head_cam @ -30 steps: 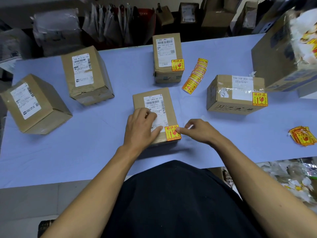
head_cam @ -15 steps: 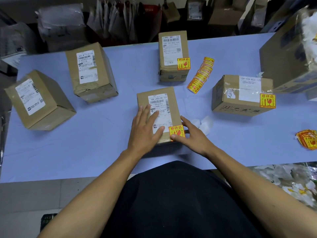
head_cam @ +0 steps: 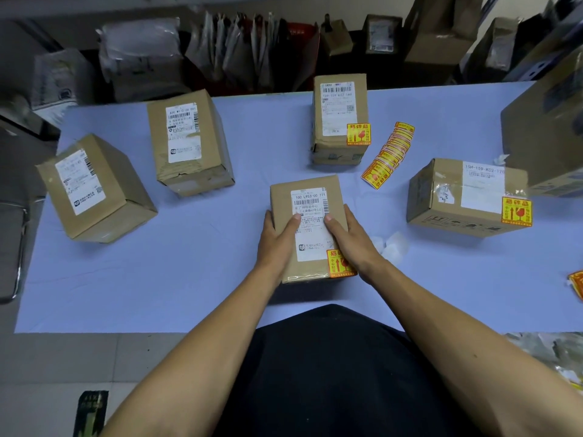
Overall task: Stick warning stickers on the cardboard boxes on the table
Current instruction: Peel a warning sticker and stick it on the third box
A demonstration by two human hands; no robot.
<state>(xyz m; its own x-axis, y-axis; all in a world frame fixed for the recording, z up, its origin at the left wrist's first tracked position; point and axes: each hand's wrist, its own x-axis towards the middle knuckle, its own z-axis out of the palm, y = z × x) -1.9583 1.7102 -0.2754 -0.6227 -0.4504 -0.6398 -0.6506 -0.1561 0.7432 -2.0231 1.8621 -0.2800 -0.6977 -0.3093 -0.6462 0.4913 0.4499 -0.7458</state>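
The left hand (head_cam: pixel 277 241) and right hand (head_cam: pixel 350 244) are clasping the stickered cardboard box (head_cam: pixel 307 200) by its sides; it is probably light and stiff.

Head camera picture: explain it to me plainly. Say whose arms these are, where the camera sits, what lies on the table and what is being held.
There is no machine here. A person wears one wide-angle camera on the head, looking down over their own arms at a table with a pale blue cover. The left hand and right hand grip the sides of the nearest cardboard box, which already carries a yellow and red warning sticker at its near right corner. Two more boxes, the far one and the right one, also have stickers. Two boxes on the left show only white shipping labels. A strip of spare stickers lies on the table between the far and right boxes.
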